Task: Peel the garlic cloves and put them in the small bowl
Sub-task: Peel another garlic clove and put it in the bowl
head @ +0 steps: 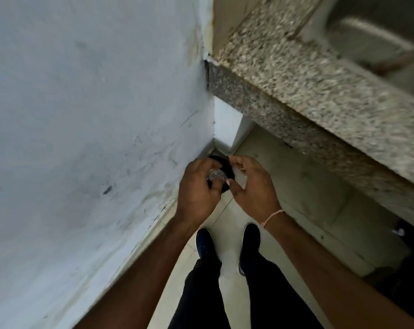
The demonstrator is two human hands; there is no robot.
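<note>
A scuffed, pale grey painted wall (82, 138) is filling the whole left side, running down to the floor edge. Just right of it, the person's left hand (197, 186) is curling its fingers around a small, crumpled, glittery clear thing (216, 176) that is too blurred to identify; whether it is garlic or its peel cannot be told. Under both hands a round black object (221, 162) is showing on the floor in the far corner; it may be a bin, and its contents are hidden. The right hand (253, 186), wearing a thin pink thread bracelet (272, 217), is hovering beside the left with fingers loosely bent, apparently pinching something pale, though that is unclear. Below, two dark blue shoes (204, 243) are standing on the pale tiled floor (308, 186) in a narrow gap. To the right, a speckled granite countertop (296, 91) is jutting out overhead, with a steel sink (372, 41) at far right. The small bowl is not in view.
</note>
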